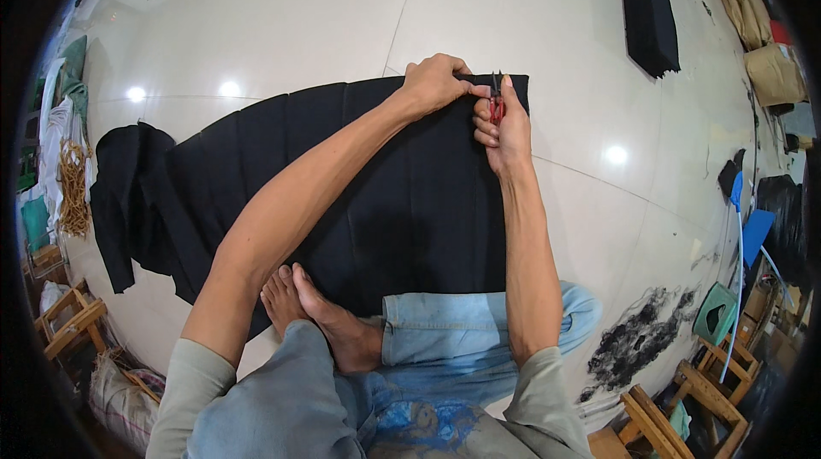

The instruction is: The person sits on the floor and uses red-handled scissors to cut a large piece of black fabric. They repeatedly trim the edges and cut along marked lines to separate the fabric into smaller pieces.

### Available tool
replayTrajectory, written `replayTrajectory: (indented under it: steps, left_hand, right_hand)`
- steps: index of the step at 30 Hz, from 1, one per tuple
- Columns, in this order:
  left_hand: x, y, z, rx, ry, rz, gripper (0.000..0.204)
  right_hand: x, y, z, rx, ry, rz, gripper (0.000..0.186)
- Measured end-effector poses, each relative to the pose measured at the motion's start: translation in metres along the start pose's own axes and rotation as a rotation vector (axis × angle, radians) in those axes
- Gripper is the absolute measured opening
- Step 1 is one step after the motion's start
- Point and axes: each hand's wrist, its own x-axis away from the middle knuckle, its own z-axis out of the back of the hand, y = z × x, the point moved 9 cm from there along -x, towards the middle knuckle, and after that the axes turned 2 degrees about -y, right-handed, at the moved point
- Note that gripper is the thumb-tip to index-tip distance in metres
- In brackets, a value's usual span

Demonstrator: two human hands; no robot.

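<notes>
A long black cloth point(419, 202) with evenly spaced crosswise lines lies across the floor in front of me. Its left end is bunched up in loose folds. At the cloth's far edge, near the right corner, my left hand point(434, 85) is closed with its fingers pinching the edge. My right hand point(511, 134) grips a small pair of red-handled thread snips point(497, 108), the dark blades pointing away from me. The blades are right beside my left fingertips, at the cloth's edge. Whether they touch the cloth or a thread is too small to tell.
My bare feet point(338, 322) rest by the cloth's near edge. A stack of black cloth point(647, 14) lies at the far right. Black scraps point(641, 339) are heaped at right, near a green dustpan point(717, 313) and wooden stools point(710, 399). Tan rope point(73, 189) hangs at left.
</notes>
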Motion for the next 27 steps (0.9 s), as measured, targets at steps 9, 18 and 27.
replayTrajectory:
  steps: [9, 18, 27]
  left_hand:
    - [0.008, -0.006, -0.002, 0.166, -0.008, 0.011, 0.036]
    - [0.01, -0.006, -0.004, 0.205, 0.022, 0.022, 0.034]
    - [0.011, -0.006, -0.003, 0.186, 0.05, -0.004, 0.034]
  right_hand:
    - [0.0, 0.008, -0.004, 0.021, -0.088, -0.2, 0.043]
    - [-0.002, 0.01, -0.002, 0.017, -0.053, -0.217, 0.043]
    - [-0.003, 0.01, -0.002, 0.05, -0.05, -0.25, 0.043]
